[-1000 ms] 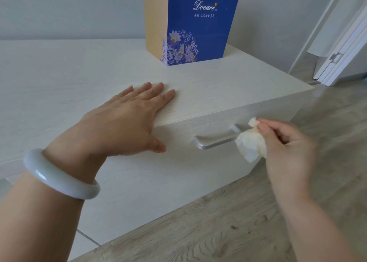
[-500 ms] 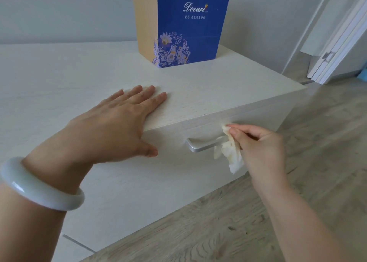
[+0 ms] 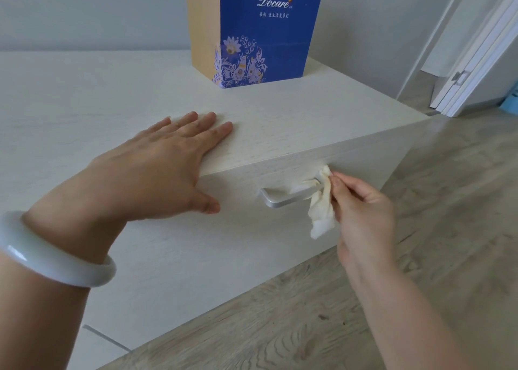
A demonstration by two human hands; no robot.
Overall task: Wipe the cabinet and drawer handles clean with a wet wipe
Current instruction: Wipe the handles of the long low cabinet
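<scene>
A silver bar handle (image 3: 283,198) sits on the front of a low white cabinet's drawer (image 3: 196,243). My right hand (image 3: 361,215) pinches a crumpled white wet wipe (image 3: 322,207) and holds it against the handle's right end, which the wipe covers. My left hand (image 3: 157,168) lies flat with straight fingers on the cabinet top (image 3: 84,103) near its front edge, the thumb hanging over the drawer front. A pale bangle is on my left wrist.
A blue and tan paper bag (image 3: 252,27) stands on the back of the cabinet top against a grey wall. Wood-look floor (image 3: 420,257) runs to the right and below. A white door frame (image 3: 476,61) is at the far right.
My right hand brought the wipe from just off the handle's right end onto it, and the wipe now drapes over that end. My left hand stays flat on the top.
</scene>
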